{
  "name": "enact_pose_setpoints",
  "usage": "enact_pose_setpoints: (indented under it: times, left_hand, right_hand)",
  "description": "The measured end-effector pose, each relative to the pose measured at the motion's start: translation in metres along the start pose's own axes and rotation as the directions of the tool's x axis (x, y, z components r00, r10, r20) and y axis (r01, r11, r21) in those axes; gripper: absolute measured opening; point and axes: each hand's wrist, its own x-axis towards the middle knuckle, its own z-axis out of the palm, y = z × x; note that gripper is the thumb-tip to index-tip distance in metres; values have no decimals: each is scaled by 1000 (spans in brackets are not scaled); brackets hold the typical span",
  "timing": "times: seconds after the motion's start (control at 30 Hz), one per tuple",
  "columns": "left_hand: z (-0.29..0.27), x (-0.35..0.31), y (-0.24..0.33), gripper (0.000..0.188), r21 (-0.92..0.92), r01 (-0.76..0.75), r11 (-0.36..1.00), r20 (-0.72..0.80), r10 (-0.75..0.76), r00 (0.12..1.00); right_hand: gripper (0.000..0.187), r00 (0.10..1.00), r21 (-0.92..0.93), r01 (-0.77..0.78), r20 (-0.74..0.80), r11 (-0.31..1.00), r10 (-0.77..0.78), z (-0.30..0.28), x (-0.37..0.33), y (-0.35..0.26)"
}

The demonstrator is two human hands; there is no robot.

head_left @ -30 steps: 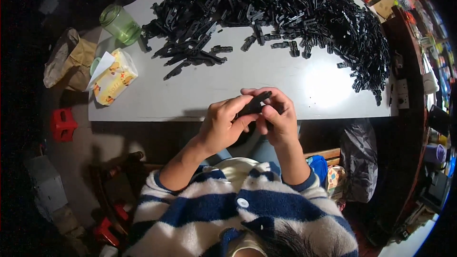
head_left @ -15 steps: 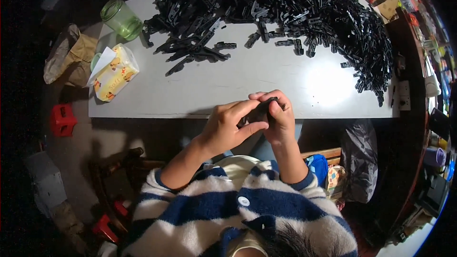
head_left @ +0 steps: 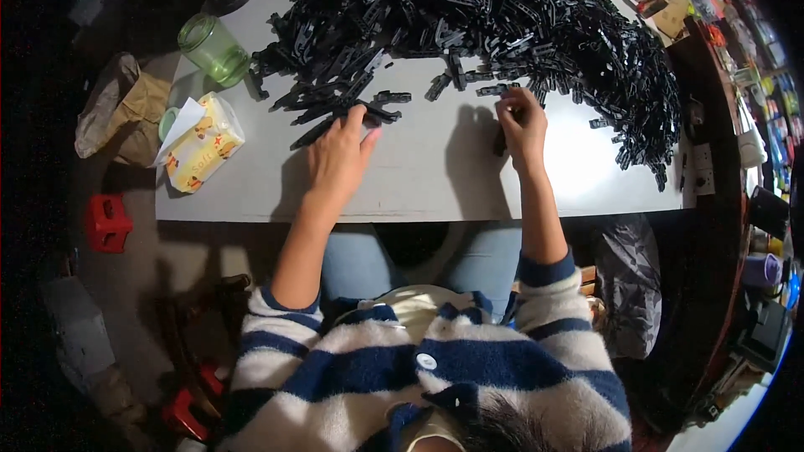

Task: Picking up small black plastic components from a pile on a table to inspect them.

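My left hand (head_left: 337, 155) reaches over the front left of a heap of black plastic parts (head_left: 469, 0). Its thumb and forefinger close around a long, slim black plastic piece (head_left: 383, 115) that lies among similar ones. Farther right, my right hand (head_left: 525, 130) is at the heap's front edge, fingers curled into a pinch beside a short black plastic piece (head_left: 494, 90). Something dark (head_left: 500, 142) shows below those fingers; I cannot make out whether it is held.
Left on the white table (head_left: 402, 188) stand a green translucent jar (head_left: 215, 50) and a yellow and white tissue pack (head_left: 203, 146). A brown paper bag (head_left: 126, 113) is beyond the left edge. Crowded shelves (head_left: 766, 109) run along the right.
Both hands were together around a dark piece near the table's front edge. They have parted and moved forward, left hand to the long pieces, right hand to the short ones.
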Motion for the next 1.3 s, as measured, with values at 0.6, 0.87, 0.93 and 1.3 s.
enact_pose_setpoints:
  times: [0.6,0.87,0.93,1.3]
  left_hand:
    - [-18,-37,32,26,-894,302,332,317,-9,948]
    - [-24,-45,45,28,-867,28,498,110,137,985]
    - [-27,-46,47,28,-841,-10,541,85,150,985]
    - [-37,-49,53,32,-791,-49,610,93,199,976]
  right_hand:
    - [14,916,371,-297,370,880,153,50,-87,-70]
    - [21,917,391,-272,382,879,114,60,-103,-73]
    - [22,935,404,-223,345,887,78,60,-106,-74]
    - [23,983,482,-86,184,872,-5,55,-115,-78]
